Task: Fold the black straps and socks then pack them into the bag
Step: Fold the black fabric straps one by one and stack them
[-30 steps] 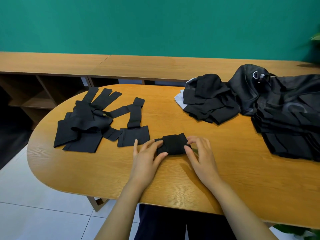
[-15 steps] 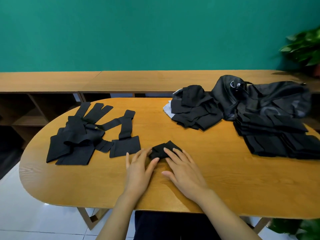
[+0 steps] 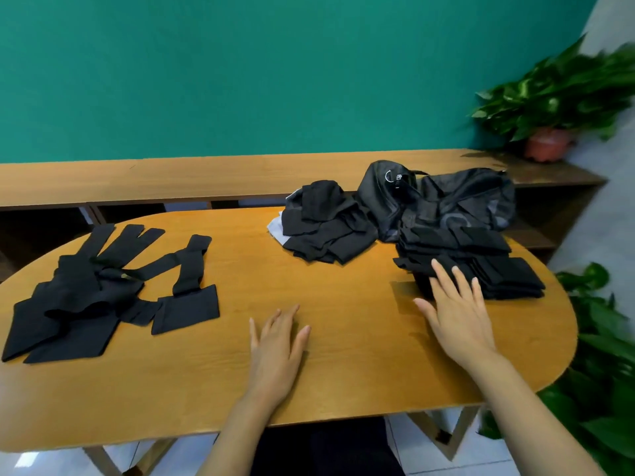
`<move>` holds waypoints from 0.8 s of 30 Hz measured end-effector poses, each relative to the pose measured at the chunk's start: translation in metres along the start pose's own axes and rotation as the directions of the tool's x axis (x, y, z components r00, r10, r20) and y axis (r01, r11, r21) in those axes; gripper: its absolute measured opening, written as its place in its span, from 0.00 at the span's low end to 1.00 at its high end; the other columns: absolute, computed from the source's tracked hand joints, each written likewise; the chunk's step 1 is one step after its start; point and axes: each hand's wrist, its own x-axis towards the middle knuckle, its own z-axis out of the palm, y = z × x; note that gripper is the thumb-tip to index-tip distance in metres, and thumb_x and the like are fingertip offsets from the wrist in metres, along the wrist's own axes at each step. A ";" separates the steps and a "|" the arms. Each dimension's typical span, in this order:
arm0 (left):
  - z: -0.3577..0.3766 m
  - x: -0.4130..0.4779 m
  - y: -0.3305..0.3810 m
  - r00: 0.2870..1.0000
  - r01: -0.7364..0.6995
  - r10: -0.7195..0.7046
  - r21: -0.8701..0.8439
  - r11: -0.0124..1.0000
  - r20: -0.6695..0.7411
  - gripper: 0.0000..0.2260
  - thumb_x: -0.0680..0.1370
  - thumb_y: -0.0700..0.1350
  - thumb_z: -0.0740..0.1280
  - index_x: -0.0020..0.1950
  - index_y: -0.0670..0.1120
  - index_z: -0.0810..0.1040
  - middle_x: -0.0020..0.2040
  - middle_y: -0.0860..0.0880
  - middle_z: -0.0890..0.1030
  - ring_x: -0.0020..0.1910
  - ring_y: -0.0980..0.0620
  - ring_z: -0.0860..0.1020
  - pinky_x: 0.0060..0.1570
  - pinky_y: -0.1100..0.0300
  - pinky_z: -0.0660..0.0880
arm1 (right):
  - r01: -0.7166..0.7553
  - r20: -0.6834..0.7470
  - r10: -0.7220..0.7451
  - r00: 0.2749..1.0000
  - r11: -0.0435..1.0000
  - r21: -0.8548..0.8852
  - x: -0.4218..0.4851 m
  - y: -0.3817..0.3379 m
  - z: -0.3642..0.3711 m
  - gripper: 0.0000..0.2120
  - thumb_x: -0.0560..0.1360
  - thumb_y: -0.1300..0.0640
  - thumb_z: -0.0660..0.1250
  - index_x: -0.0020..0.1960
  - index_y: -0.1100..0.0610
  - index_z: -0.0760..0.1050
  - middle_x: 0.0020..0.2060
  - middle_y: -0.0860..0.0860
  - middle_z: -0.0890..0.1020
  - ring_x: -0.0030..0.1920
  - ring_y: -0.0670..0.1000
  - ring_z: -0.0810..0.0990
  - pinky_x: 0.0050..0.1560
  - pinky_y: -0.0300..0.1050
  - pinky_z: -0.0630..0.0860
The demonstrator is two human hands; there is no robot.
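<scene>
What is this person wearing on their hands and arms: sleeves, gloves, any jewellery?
Nothing visible. The left hand and right hand have no gloves, rings or watch, and no sleeve shows anywhere up to the frame edge.

The potted plant (image 3: 563,94) at top right is smeared by blur, the bag (image 3: 453,197) is half covered by the folded stack (image 3: 488,266) in front, its small emblem (image 3: 398,176) cannot be read, and the second plant (image 3: 604,359) is clipped by the right edge.
</scene>
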 end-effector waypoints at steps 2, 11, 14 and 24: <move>0.001 0.000 0.001 1.000 0.010 -0.010 -0.019 1.000 -0.011 0.27 0.79 0.61 0.48 0.76 0.52 0.62 0.72 0.52 0.69 0.76 0.56 0.58 0.76 0.53 0.37 | -0.035 0.003 0.035 0.999 0.999 -0.019 0.002 0.021 0.002 0.41 0.75 0.34 0.36 0.76 0.57 0.62 0.79 0.46 0.47 0.79 0.53 0.45 0.77 0.55 0.43; -0.001 -0.001 -0.003 1.000 0.029 -0.029 -0.033 0.999 -0.001 0.28 0.79 0.62 0.47 0.75 0.52 0.65 0.71 0.51 0.71 0.74 0.56 0.62 0.75 0.56 0.36 | -0.091 0.118 0.094 0.989 0.995 -0.030 0.014 0.048 0.022 0.35 0.77 0.35 0.40 0.76 0.53 0.61 0.79 0.46 0.47 0.79 0.52 0.43 0.75 0.61 0.38; 0.000 0.000 -0.004 1.000 0.029 -0.029 -0.032 0.999 0.002 0.29 0.78 0.63 0.46 0.75 0.53 0.65 0.70 0.52 0.72 0.73 0.57 0.63 0.76 0.55 0.37 | -0.111 0.084 0.102 0.991 0.988 0.111 0.015 0.048 0.022 0.27 0.78 0.36 0.48 0.67 0.51 0.67 0.78 0.50 0.58 0.78 0.51 0.50 0.75 0.62 0.39; -0.003 -0.004 0.001 0.999 -0.009 0.006 -0.060 0.998 -0.045 0.28 0.78 0.62 0.46 0.73 0.52 0.69 0.68 0.52 0.74 0.73 0.58 0.64 0.76 0.55 0.36 | 0.130 0.073 -0.139 0.988 0.985 0.109 0.005 -0.016 0.019 0.34 0.78 0.34 0.41 0.80 0.47 0.48 0.78 0.45 0.54 0.78 0.48 0.45 0.77 0.54 0.37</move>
